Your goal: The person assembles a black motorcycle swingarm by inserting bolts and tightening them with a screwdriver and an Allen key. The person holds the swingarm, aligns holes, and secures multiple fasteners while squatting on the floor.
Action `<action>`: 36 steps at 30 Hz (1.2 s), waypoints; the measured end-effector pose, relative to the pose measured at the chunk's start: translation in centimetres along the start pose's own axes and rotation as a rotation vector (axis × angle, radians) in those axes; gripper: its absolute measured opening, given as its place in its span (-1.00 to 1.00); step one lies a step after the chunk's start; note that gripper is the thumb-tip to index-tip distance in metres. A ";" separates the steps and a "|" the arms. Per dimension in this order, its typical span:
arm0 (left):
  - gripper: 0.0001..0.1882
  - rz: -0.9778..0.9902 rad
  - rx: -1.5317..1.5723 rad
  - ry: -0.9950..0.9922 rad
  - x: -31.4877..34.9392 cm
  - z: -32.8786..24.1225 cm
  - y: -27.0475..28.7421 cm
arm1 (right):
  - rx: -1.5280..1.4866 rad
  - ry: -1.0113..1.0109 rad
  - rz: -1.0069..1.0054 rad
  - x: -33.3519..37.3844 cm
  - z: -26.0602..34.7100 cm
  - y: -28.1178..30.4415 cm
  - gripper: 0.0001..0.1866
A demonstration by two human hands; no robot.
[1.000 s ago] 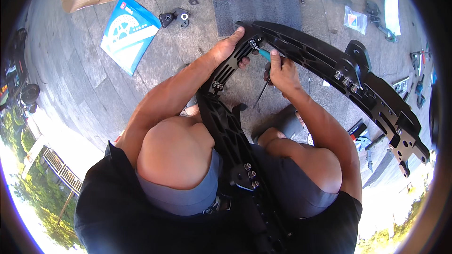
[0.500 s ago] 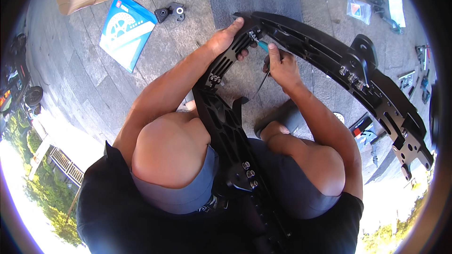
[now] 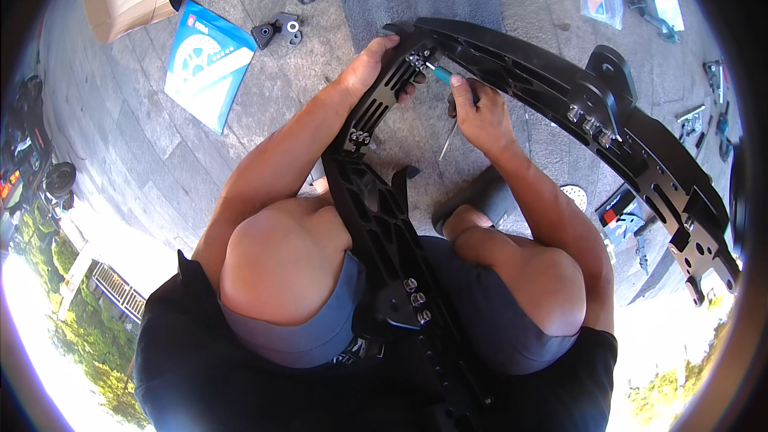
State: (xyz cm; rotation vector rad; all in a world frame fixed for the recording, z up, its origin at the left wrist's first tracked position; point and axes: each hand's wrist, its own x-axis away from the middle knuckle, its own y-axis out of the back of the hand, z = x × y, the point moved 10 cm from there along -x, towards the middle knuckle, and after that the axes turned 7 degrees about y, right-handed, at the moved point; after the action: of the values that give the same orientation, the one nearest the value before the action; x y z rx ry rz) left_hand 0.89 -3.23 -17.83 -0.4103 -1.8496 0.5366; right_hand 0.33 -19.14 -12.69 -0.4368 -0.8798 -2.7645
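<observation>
Currently: black frame, between knees; left hand clasping its slotted plate; right hand holding teal tool at bolts (seemingly bolt adjustment; next move wants tip squarely seated).

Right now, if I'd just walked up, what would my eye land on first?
Probably the huge black frame, rising from the lower middle, bending near the top and sweeping toward the right edge. Near that bend, the left hand grips it, while the right hand holds a teal tool close to some shiny bolts. Off to the upper left, a bright blue-and-white packet lies on gray paving.
</observation>
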 end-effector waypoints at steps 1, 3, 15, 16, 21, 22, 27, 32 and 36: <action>-0.34 0.002 0.001 0.000 0.0 0.0 0.0 | -0.022 -0.020 0.017 0.0 -0.2 -0.1 -0.49; -0.33 0.011 0.006 0.006 0.1 0.3 0.1 | -0.047 -0.054 0.055 0.1 -0.4 -0.3 -0.51; -0.33 -0.003 0.055 0.009 0.1 0.9 0.8 | 0.002 -0.014 0.054 -0.3 2.0 0.1 -0.54; -0.32 0.003 0.062 0.012 0.1 0.9 0.8 | 0.032 0.030 0.030 -0.3 2.6 0.4 -0.54; -0.32 -0.003 -0.016 0.010 0.1 0.7 0.7 | 0.131 0.141 0.022 -0.2 4.1 0.6 -0.57; -0.33 -0.008 -0.044 0.001 0.1 0.6 0.7 | 0.165 0.159 0.018 -0.2 4.5 0.7 -0.57; -0.31 -0.069 -0.063 -0.021 0.1 0.3 0.8 | 0.155 0.055 0.054 -0.7 3.8 0.4 -0.55; -0.36 -0.036 -0.065 -0.001 0.3 0.3 0.4 | 0.230 -0.061 0.121 -0.5 2.4 -0.3 -0.49; -0.36 -0.058 -0.108 -0.008 0.5 0.0 0.3 | 0.131 -0.142 0.119 -0.8 1.2 -0.8 -0.40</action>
State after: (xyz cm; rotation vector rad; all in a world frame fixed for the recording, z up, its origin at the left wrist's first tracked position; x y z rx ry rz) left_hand 0.71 -2.77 -17.61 -0.4256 -1.8983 0.4004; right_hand 1.16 -17.74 -12.45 -0.6464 -1.0248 -2.5750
